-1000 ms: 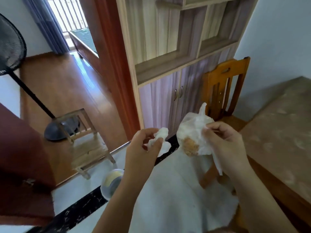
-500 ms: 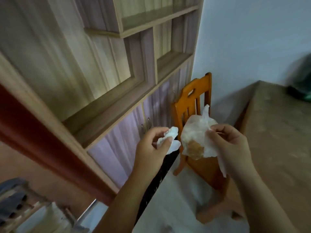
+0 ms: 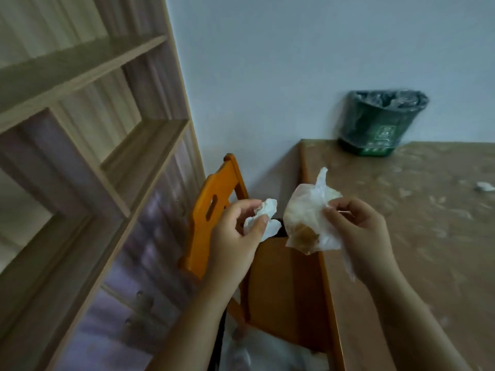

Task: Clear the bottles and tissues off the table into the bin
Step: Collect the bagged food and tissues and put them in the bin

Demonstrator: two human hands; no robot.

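Observation:
My left hand [image 3: 235, 231] pinches a small crumpled white tissue [image 3: 263, 219] over the chair. My right hand [image 3: 359, 231] grips a larger crumpled tissue [image 3: 308, 223] with a brown stain on its lower part, held over the table's left edge. A dark green bin [image 3: 380, 123] lined with a dark bag stands on the far side of the brown table [image 3: 417, 236], against the wall. Another small white tissue [image 3: 484, 186] lies on the table at the right edge of view. No bottle is in sight.
An orange wooden chair [image 3: 214, 210] is tucked against the table's left side, below my hands. A tall wooden shelf unit with cabinet doors [image 3: 107, 183] fills the left. A pale wall runs behind the table.
The view has swung right, away from the doorway, fan and stool, bringing the table and green bin into sight. Both hands keep the same tissues, held the same way.

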